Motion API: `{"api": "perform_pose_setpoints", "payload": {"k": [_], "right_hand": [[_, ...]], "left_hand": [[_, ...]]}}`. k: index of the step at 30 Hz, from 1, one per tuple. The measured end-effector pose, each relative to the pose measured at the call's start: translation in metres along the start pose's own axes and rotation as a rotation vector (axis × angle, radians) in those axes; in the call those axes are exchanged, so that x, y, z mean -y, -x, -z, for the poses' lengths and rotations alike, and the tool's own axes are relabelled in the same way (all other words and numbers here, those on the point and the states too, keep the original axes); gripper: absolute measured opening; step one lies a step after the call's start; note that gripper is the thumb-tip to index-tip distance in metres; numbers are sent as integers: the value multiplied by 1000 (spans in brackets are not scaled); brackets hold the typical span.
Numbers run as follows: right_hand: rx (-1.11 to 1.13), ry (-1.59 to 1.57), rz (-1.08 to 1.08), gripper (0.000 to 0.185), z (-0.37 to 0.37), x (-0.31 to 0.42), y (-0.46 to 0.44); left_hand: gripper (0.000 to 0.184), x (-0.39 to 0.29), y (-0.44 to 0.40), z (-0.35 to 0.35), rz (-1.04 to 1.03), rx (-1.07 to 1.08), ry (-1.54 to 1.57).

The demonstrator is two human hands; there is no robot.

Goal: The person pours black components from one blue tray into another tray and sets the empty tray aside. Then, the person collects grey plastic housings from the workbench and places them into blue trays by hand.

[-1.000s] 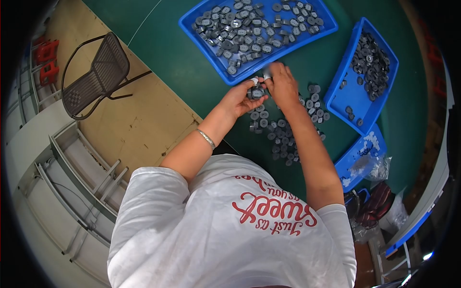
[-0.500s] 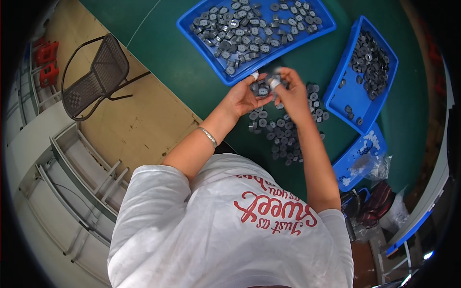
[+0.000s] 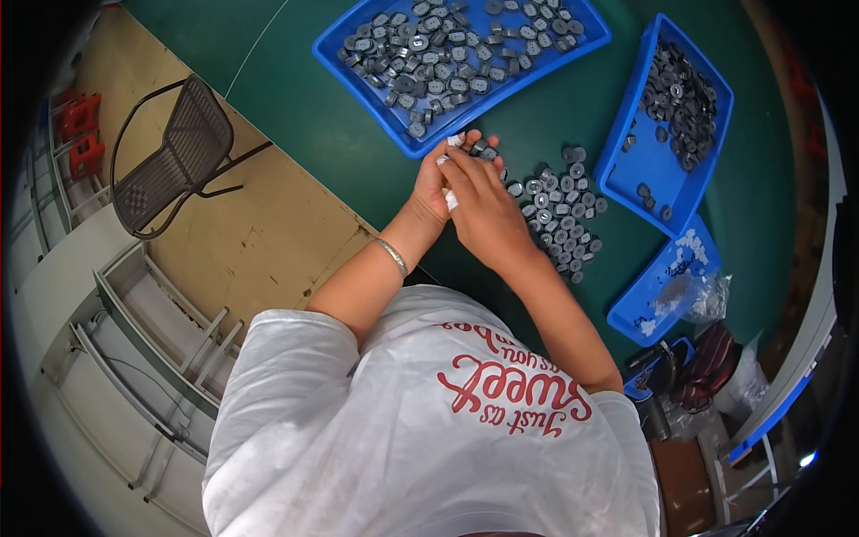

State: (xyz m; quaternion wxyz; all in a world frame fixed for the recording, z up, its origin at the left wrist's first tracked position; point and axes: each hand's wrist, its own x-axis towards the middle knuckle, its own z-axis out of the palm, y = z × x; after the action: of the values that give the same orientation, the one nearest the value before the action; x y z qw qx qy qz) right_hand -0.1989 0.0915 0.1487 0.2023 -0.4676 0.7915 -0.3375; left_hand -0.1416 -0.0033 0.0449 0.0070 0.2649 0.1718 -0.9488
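Observation:
My left hand (image 3: 430, 185) is cupped palm up near the front edge of a blue tray, with white wraps on some fingers. Small grey round parts (image 3: 484, 150) with metal-looking sides lie in it at the fingertips. Laid across that palm is my right hand (image 3: 488, 210), back upward, its fingers bent together and also wrapped in white. Whatever its fingertips grip is hidden. Just right of the hands, a loose pile of the same grey round parts (image 3: 565, 215) lies on the green table (image 3: 268, 107).
Many grey parts fill the far blue tray (image 3: 528, 87). A second blue tray (image 3: 626, 179) on the right holds darker round pieces. Below it, a smaller blue tray (image 3: 640, 300) carries small white and dark bits, beside a clear plastic bag (image 3: 711, 300). A chair (image 3: 183, 148) stands left.
My right hand has moved left and down over my left palm, uncovering more of the pile. The pile's parts have shifted, fewer lying at its left side. The view has shifted slightly.

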Motion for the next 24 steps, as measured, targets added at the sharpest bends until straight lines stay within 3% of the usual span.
{"api": "perform_pose_setpoints", "payload": {"k": [1, 3, 5, 6, 8, 9, 13, 16, 18, 20, 21, 23, 24], "right_hand": [[11, -78, 23, 40, 9, -3, 0], [-324, -167, 55, 29, 19, -20, 2], [-406, -246, -299, 23, 29, -36, 5], [-407, -247, -298, 23, 25, -51, 6], [-140, 88, -327, 28, 13, -76, 9], [-10, 326, -230, 33, 9, -79, 12], [180, 460, -171, 35, -11, -91, 9], [2, 297, -211, 28, -3, -91, 2], [-222, -362, -646, 22, 23, -75, -21], [-339, -466, -485, 26, 30, -83, -44], [-342, -462, -487, 26, 33, -83, -59], [-273, -681, -315, 32, 40, -77, -82], [-279, -676, -315, 32, 48, -75, -83]], "left_hand": [[26, 1, 1, -2, -27, -6, -39], [25, -4, 3, -1, 38, 21, 10], [25, -7, 4, -2, 88, 69, -11], [25, -8, 5, -3, 88, 69, -13], [25, -11, 7, -4, 92, 62, -55], [25, -11, 8, -6, 92, 63, -56], [25, -9, 20, -24, 100, 74, -68], [26, -20, 23, -58, 105, 86, -50], [27, -36, 15, -87, -11, 72, -176], [31, -52, -7, -108, -229, -26, -385], [31, -60, -19, -114, -224, -24, -383], [36, -73, -37, -123, -463, -95, -687], [36, -77, -38, -126, -458, -90, -689]]}}
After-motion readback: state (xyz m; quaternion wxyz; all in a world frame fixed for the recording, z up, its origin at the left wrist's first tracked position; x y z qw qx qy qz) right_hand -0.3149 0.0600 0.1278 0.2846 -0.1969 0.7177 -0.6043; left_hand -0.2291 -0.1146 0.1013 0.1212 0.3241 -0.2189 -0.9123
